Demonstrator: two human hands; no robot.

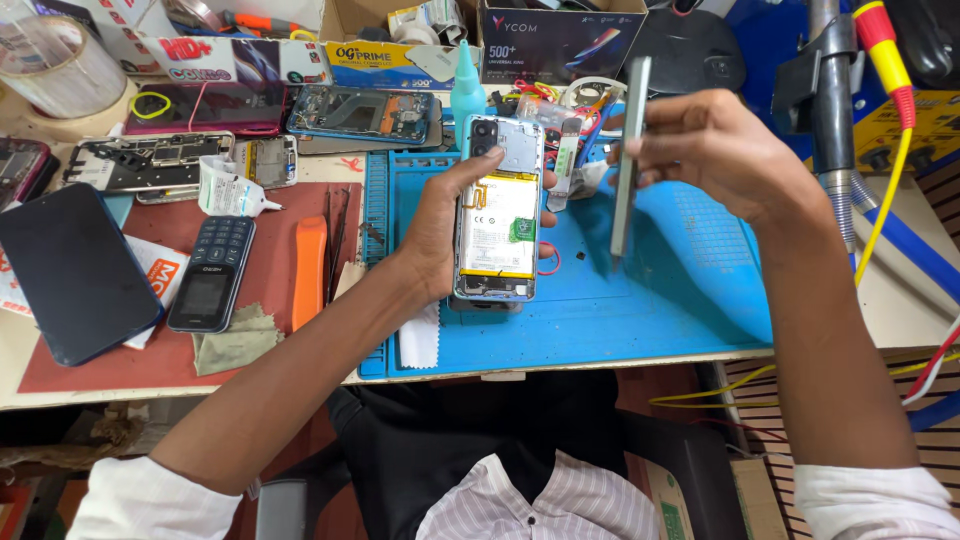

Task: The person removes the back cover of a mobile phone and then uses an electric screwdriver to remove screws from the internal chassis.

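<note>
Gripping an opened phone (498,210) above the blue mat (660,300), the left hand (440,235) shows its white battery label; the right hand (715,150) pinches a thin back panel (628,160) edgewise. Dark and blue-yellow boxes (400,62) line the bench's rear.

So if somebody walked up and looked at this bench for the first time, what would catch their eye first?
Probably the opened phone at centre, back cover off and battery showing, held in the left hand above the blue work mat. Next, the thin panel the right hand holds on edge just right of it. Then the orange pry tool on the red mat to the left.
</note>
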